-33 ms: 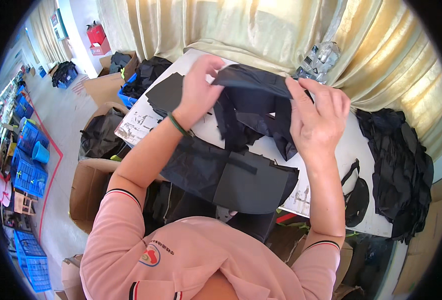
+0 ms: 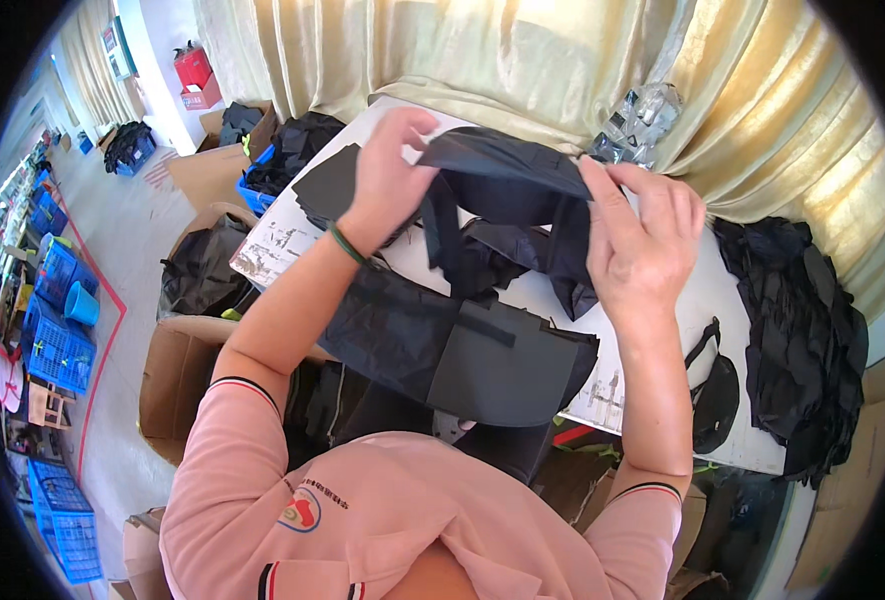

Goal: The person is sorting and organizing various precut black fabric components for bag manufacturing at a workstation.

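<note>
A black fabric piece (image 2: 507, 165) with hanging strips is stretched between my two hands above the far part of the table. My left hand (image 2: 387, 180), with a dark green band at its wrist, grips the left end between thumb and fingers. At the right end, my right hand (image 2: 642, 235) pinches the edge between thumb and forefinger. Below lies more crumpled black cloth (image 2: 492, 255), partly hidden by the raised piece. Nearer to me, a flat dark panel stack (image 2: 507, 370) rests on black fabric at the table's front edge. Another dark panel stack (image 2: 329, 185) sits beside my left hand.
The white table (image 2: 277, 245) has worn edges. On its right are a small black pouch (image 2: 714, 400) and a heap of black fabric (image 2: 802, 340). Clear plastic wrapping (image 2: 642, 115) lies by the curtain (image 2: 412, 50). Cardboard boxes (image 2: 177, 390) stand to the left.
My left hand has shifted slightly left, carrying the left end of the black fabric piece with it. The hanging strips have swung a little; my right hand has barely moved.
</note>
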Demonstrator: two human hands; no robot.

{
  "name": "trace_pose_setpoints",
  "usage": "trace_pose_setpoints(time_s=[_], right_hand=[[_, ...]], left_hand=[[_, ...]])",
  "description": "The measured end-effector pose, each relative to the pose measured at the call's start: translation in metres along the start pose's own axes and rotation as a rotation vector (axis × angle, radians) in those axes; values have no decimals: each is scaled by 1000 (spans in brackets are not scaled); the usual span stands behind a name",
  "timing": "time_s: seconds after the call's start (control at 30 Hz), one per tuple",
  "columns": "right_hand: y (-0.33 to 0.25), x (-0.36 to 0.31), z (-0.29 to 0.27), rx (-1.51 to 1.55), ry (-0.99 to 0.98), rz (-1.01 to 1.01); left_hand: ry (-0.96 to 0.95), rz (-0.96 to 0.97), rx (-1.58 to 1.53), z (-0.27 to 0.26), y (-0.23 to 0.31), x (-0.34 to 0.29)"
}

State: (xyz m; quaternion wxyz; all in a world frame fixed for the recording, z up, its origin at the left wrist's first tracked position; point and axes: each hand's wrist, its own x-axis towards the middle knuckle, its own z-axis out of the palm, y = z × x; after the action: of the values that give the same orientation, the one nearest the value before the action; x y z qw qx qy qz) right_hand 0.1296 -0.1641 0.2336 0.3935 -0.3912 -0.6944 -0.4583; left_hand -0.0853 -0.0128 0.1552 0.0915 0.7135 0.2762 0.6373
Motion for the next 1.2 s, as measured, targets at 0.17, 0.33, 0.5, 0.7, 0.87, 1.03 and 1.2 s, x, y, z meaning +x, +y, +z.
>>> trace_pose_setpoints(time_s=[0.17, 0.33, 0.5, 0.7, 0.87, 1.03, 1.2], right_hand=[[-5, -29, -28, 76, -237, 175], [-18, -78, -46, 447, -557, 440], [-39, -128, -66, 1108, -1144, 648], [-37, -153, -64, 1519, -1659, 747], [-18, -182, -36, 1194, -1487, 855], [-6, -214, 2, 699, -1322, 741], [-8, -232, 17, 379, -1209, 638]], left_hand=[[-172, -75, 166, -56, -32, -11], [-426, -132, 257, -127, -63, -40], [-1020, -439, 197, -184, -53, -58], [-1523, -762, 139, -213, -53, -61], [-1508, -580, 213, -187, -81, -74], [-1374, -577, 270, -133, -121, -93], [-1309, -528, 341, -98, -145, -102]])
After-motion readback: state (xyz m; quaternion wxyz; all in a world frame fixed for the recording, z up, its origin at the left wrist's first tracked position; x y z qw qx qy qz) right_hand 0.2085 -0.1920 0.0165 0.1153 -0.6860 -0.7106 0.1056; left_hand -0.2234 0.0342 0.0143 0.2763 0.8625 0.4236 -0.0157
